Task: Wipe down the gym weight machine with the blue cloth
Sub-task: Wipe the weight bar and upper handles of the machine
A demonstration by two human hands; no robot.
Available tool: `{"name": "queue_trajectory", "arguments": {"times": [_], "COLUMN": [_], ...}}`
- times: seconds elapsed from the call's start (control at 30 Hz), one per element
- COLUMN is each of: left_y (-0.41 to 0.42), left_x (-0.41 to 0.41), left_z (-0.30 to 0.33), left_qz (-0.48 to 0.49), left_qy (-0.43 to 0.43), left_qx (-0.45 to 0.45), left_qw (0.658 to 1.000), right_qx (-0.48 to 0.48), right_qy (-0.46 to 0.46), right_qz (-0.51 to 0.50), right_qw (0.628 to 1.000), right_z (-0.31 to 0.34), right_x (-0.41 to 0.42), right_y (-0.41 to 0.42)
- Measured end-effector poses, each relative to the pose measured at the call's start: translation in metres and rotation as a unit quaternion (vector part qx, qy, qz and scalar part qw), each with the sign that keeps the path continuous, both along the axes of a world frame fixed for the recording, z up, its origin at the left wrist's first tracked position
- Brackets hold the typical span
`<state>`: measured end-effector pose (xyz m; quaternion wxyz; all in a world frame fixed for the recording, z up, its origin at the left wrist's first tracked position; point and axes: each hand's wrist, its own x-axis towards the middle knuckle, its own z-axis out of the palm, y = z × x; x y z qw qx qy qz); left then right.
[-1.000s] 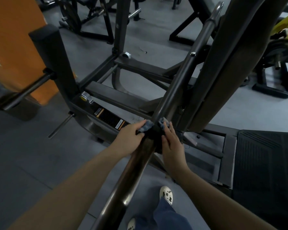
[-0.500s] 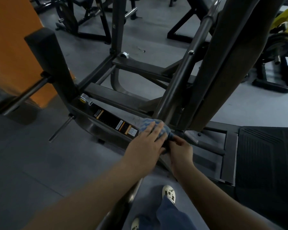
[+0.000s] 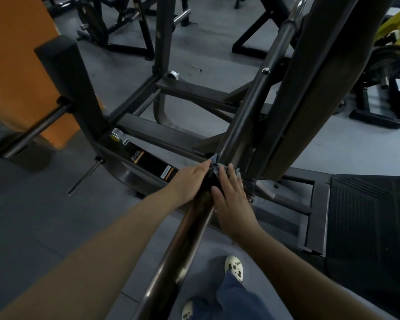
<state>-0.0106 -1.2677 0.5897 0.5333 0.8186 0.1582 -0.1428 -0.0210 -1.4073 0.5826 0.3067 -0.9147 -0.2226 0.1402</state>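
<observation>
Both hands are returning astride the bar (image 3: 187, 229) at frame centre, left hand (image 3: 187, 181) and right hand (image 3: 229, 195) clamping the soft, limp blue cloth (image 3: 215, 166) around its rigid, slick metal.

The blue cloth (image 3: 215, 166) is bunched around the long dark steel tube (image 3: 247, 112) of the weight machine (image 3: 148, 132) at the centre of the frame, only small crumpled corners of it showing. The left hand (image 3: 189, 181) presses it from the left and the right hand (image 3: 231, 199) from the right. The tube runs slanted from the bottom centre to the upper right. The machine's dark grey frame spreads over the floor in the middle of the frame, with a black and orange label (image 3: 153, 163) on its near rail.
</observation>
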Motion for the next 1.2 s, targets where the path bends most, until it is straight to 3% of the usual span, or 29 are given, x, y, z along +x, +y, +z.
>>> {"name": "queue_trajectory", "arguments": {"times": [0.07, 0.13, 0.27, 0.37, 0.53, 0.63, 0.7, 0.8, 0.97, 1.2], "left_y": [0.000, -0.002, -0.001, -0.001, -0.004, 0.001, 0.003, 0.003, 0.000, -0.025], "left_x": [0.005, 0.011, 0.021, 0.033, 0.051, 0.050, 0.043, 0.027, -0.010, -0.067], "left_z": [0.002, 0.004, 0.006, 0.006, 0.013, 0.007, 0.004, 0.002, 0.000, 0.009], "left_qz": [-0.005, -0.017, -0.029, -0.034, 0.032, -0.003, -0.032, -0.056, -0.147, -0.245], "left_qy": [0.009, 0.010, 0.015, 0.037, 0.087, 0.049, 0.009, -0.058, -0.132, -0.112], "left_qx": [0.013, 0.023, -0.001, -0.004, -0.103, -0.041, 0.033, 0.097, 0.203, 0.325], "left_qw": [1.000, 1.000, 0.999, 0.999, 0.990, 0.998, 0.999, 0.992, 0.959, 0.906], "right_qx": [-0.096, -0.114, 0.106, 0.143, 0.302, 0.339, 0.331, 0.287, 0.229, 0.300], "right_qy": [-0.067, -0.063, 0.089, 0.185, 0.365, 0.412, 0.402, 0.326, 0.203, 0.224], "right_qz": [0.085, 0.100, -0.052, -0.135, -0.231, -0.251, -0.232, -0.204, -0.098, -0.131], "right_qw": [0.989, 0.986, 0.989, 0.963, 0.850, 0.808, 0.821, 0.877, 0.947, 0.918], "right_z": [0.004, -0.001, -0.004, -0.005, -0.011, -0.013, -0.016, -0.015, -0.017, -0.029], "right_x": [0.015, 0.025, 0.042, 0.071, 0.085, 0.074, 0.064, 0.047, 0.010, -0.008], "right_y": [-0.001, -0.002, 0.002, -0.002, -0.009, -0.011, -0.014, -0.020, -0.022, -0.016]}}
